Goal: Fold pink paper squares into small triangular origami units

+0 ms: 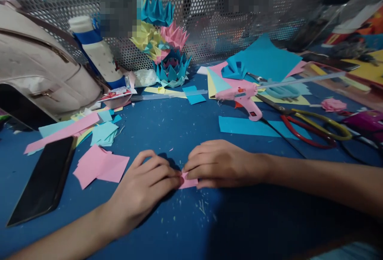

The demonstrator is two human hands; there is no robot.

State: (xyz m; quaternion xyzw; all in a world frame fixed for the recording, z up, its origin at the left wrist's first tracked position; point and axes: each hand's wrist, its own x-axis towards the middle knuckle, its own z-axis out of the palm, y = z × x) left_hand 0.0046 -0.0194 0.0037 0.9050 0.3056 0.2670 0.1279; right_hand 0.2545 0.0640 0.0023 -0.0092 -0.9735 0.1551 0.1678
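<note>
A small piece of pink paper (189, 181) lies on the blue table between my two hands and looks folded. My left hand (149, 186) presses its fingertips on the paper's left end, fingers close together. From the other side my right hand (221, 164) holds the upper and right part of it, thumb below and fingers curled above. Part of the paper is hidden under the fingers. Left of my left hand lie several pink paper squares (100, 166), fanned over one another.
A black phone (43, 182) lies at the left, near light-blue paper squares (104, 133) and a pale bag (44, 64). Folded paper flowers (172, 66) stand at the back by a bottle (98, 52). A pink glue gun (242, 97), scissors (311, 126) and a blue strip (239, 126) lie right.
</note>
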